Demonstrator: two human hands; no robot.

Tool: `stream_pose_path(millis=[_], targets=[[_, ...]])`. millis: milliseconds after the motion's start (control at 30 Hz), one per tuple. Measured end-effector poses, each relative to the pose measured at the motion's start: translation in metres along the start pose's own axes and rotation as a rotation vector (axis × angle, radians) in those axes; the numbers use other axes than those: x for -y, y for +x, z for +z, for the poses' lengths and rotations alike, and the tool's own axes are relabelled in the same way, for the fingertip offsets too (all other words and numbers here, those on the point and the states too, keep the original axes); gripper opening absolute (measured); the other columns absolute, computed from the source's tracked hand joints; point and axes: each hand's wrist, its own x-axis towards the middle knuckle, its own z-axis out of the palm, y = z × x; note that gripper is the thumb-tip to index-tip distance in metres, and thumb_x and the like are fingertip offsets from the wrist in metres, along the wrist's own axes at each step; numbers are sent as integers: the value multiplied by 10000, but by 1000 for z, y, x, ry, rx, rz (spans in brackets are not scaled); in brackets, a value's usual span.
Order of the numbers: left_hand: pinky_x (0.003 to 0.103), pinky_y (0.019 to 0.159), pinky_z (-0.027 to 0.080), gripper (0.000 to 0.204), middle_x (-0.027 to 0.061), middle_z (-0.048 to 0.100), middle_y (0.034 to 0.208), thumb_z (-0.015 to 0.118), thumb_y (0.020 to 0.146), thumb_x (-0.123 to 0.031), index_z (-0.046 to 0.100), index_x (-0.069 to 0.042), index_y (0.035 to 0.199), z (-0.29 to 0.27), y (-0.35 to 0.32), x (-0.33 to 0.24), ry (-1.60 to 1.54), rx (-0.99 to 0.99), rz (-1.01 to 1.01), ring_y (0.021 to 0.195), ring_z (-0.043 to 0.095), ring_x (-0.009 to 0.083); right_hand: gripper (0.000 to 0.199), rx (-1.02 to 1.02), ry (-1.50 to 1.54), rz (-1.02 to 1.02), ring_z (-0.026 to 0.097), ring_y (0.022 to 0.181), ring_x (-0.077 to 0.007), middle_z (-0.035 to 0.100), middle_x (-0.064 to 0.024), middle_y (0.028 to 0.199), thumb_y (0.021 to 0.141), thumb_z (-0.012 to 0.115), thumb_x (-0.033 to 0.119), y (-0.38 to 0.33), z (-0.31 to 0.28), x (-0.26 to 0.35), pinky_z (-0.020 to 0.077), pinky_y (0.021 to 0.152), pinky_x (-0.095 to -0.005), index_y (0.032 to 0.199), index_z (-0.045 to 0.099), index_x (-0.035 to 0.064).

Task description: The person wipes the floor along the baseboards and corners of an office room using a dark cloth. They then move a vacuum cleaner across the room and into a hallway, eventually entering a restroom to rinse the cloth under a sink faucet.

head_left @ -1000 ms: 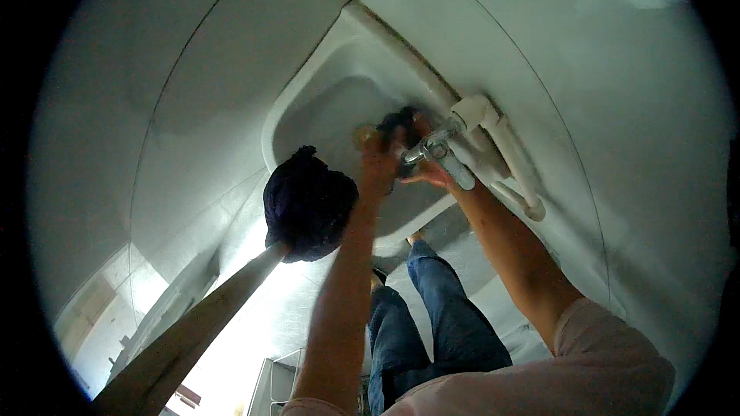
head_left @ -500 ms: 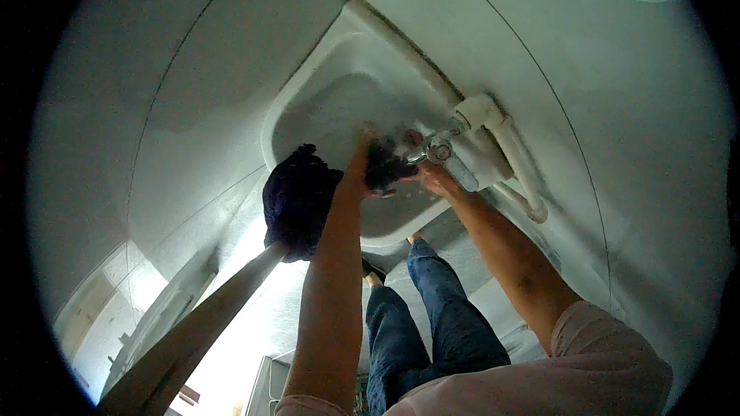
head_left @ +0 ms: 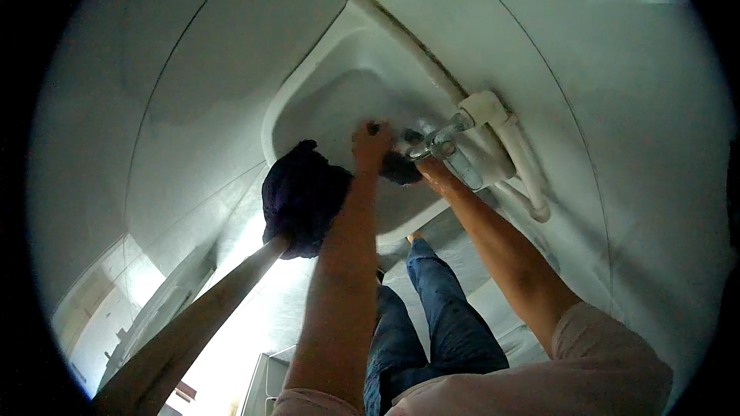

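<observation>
**Both hands at the corner sink**

Left hand in the sink basin — fingers closed on a dark cloth. Right hand under the chrome tap; finger state can't be told. Dark mop head rests against the sink rim.

A bathroom or washroom: a white corner sink under both hands, a metal tap by the right hand, white pipes beyond it, pale tiled walls around.
</observation>
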Motion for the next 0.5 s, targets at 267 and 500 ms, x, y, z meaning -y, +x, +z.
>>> stream_pose_path(millis=[267, 500], targets=[[514, 776, 451, 412, 155, 587, 1119, 668, 732, -280, 602, -57, 1072, 74, -5, 69, -388, -308, 500, 1034, 539, 353, 554, -158, 372, -33, 578, 1030, -164, 574, -62, 1218, 896, 595, 449, 3, 34, 54, 497, 840, -322, 1297, 488, 81], [439, 776, 474, 377, 166, 624, 1026, 665, 721, -278, 572, -56, 1011, 42, -57, -18, 234, -573, 985, 888, 588, 350, 520, -91, 324, -52, 515, 1134, -167, 512, -57, 1300, 895, 622, 355, 25, -4, -19, 417, 949, -323, 1311, 479, 76]])
